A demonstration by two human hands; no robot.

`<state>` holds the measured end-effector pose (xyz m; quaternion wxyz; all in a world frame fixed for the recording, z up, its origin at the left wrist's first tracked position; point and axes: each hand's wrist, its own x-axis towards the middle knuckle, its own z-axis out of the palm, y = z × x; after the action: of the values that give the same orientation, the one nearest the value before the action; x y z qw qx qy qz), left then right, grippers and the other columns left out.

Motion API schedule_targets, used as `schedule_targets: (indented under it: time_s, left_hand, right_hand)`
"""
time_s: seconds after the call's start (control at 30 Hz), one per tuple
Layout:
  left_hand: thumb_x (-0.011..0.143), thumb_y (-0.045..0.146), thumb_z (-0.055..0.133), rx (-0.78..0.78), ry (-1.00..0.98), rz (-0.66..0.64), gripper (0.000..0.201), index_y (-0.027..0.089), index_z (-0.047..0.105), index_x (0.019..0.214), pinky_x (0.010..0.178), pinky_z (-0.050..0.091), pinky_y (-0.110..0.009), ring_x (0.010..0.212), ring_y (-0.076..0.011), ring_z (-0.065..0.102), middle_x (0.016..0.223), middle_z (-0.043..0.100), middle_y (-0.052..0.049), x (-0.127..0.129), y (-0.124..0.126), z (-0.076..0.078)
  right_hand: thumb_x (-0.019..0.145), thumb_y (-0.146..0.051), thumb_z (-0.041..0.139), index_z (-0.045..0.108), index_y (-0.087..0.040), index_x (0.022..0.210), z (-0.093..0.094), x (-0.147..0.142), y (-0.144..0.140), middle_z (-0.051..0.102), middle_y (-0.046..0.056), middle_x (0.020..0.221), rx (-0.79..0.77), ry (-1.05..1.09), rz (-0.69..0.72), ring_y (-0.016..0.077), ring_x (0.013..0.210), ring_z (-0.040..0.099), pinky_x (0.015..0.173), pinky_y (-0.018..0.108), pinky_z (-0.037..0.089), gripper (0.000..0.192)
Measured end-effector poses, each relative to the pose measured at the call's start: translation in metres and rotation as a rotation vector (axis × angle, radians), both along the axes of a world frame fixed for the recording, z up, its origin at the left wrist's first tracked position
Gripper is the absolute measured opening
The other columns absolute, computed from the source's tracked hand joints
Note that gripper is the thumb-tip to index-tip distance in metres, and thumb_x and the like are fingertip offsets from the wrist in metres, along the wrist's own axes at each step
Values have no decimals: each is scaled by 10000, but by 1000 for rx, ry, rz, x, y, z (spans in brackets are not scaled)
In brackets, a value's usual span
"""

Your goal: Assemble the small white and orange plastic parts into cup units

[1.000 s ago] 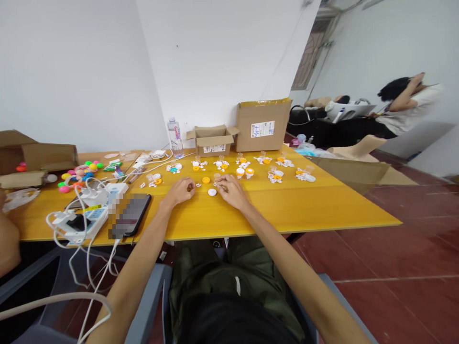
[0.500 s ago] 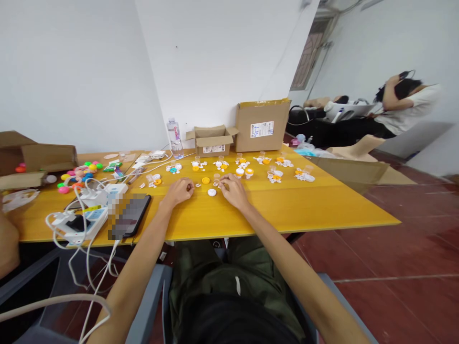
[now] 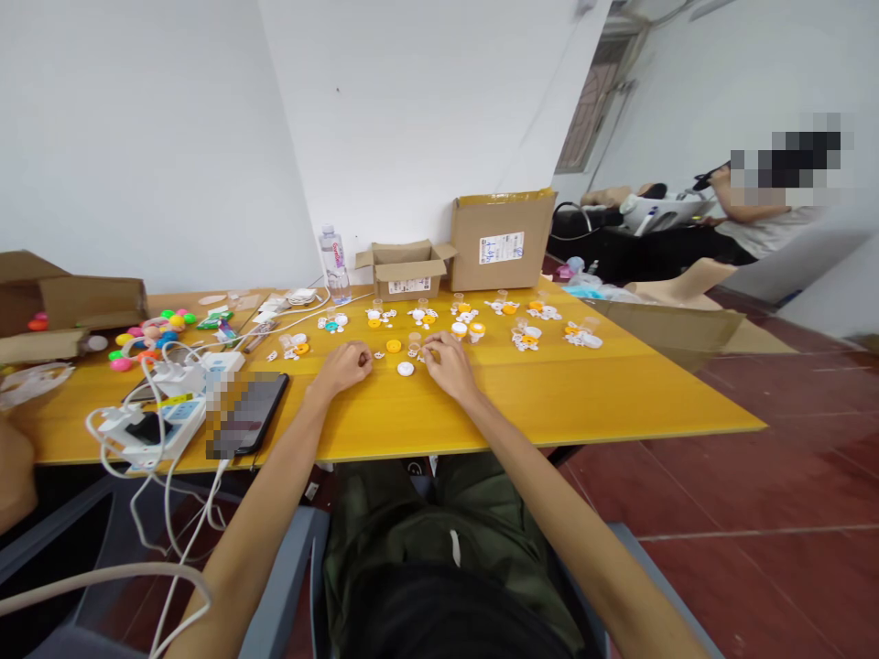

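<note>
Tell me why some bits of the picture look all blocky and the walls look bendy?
Head view: blocky squares cover the phone and a far person's face; the wide lens bends the walls and table edges; small parts by the right hand are tiny and soft.

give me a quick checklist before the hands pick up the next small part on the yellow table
1. Both hands over the table: ok; left hand and right hand rest on it.
2. White round cap reachable: ok, lies between the hands.
3. Yellow cap free: ok, nothing touches it.
4. Left hand's grip free: cannot tell, fingers curled, contents hidden.
5. Right hand's grip free: cannot tell, fingertips pinch near tiny white pieces.
6. Phone and cables away from the hands: ok, off to the left.
</note>
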<state>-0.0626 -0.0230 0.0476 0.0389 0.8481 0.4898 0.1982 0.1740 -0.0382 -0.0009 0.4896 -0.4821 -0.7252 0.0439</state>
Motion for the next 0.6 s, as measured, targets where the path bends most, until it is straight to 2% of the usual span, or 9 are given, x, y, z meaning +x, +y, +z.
schedule_targets:
  time_s: [0.3,0.47,0.6]
  left_hand:
    - [850,265,501,40,-52,-58,160,215,644,799,706,503,-289,747,-194,650,780,703,-48,5,-2,-1]
    - [867,274,501,14,-98,-101,158,214,644,838,720,507,-285,752,-187,652,815,712,-38,10,-4,-3]
    - [864,258,502,-14,-91,-123,149,215,643,839,713,496,-286,726,-187,644,768,698,-24,11,-6,-4]
  right_hand:
    - [870,-204,546,718,-248,786,2,-1,-1,657,75,969,-4,-7,-4,250,980,620,919,422,514,197]
    - [881,-216,536,724,-252,801,1,0,0,658,71,973,8,-28,-8,249,980,621,911,420,520,208]
    - [887,-215,531,728,-257,809,1,-1,-1,661,67,972,29,-46,-11,240,967,621,903,407,525,216]
